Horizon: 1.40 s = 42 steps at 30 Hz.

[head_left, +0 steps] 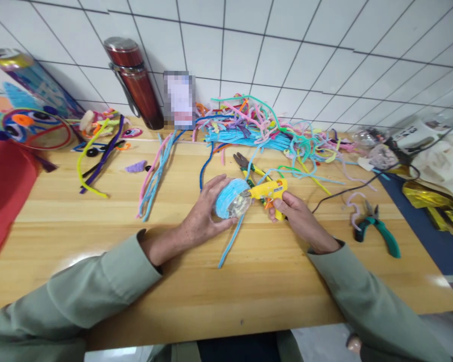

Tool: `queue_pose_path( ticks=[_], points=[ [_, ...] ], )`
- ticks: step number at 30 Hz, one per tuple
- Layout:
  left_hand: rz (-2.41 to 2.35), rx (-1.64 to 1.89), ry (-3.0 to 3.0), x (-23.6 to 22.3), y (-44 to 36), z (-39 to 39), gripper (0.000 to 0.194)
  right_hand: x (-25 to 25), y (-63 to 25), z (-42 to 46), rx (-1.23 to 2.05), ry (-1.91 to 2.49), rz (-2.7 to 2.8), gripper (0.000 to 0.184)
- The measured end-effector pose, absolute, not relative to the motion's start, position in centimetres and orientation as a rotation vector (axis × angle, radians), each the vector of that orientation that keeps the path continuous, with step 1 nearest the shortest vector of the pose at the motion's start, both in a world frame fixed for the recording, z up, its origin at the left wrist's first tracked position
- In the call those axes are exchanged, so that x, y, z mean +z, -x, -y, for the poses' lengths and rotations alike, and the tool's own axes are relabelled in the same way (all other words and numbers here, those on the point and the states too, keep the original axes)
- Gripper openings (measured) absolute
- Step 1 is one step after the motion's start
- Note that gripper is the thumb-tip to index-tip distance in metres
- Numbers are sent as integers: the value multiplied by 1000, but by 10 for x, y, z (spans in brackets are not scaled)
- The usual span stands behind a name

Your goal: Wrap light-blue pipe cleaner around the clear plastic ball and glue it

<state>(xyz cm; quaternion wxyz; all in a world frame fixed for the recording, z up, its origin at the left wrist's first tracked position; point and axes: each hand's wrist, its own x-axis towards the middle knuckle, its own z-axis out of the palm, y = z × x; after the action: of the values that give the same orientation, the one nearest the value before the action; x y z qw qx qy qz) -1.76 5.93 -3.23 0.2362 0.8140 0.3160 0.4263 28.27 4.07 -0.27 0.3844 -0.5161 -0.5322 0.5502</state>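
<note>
My left hand [206, 208] is closed around a round clear form wrapped in light blue pipe cleaner [229, 198], and a loose blue strand trails from it toward me across the wooden table [136, 281]. My right hand [292, 211] grips a yellow glue gun [269, 191] by its handle. The gun's nozzle points left and touches the wrapped form. A black cord runs from the gun off to the right.
A heap of coloured pipe cleaners [256, 128] lies at the back. Yellow-handled pliers [245, 168] rest behind the gun, green-handled pliers [377, 229] to the right. A red flask [134, 80] leans on the tiled wall. Craft pieces [33, 128] sit far left.
</note>
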Motion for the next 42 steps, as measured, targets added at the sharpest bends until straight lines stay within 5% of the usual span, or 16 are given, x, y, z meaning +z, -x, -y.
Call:
queue_pose_path(
  ticks=[42],
  points=[
    [-888,1174,-2261,-33,18,-60,99,0,-285,-45,1455,1261,1405,53]
  ],
)
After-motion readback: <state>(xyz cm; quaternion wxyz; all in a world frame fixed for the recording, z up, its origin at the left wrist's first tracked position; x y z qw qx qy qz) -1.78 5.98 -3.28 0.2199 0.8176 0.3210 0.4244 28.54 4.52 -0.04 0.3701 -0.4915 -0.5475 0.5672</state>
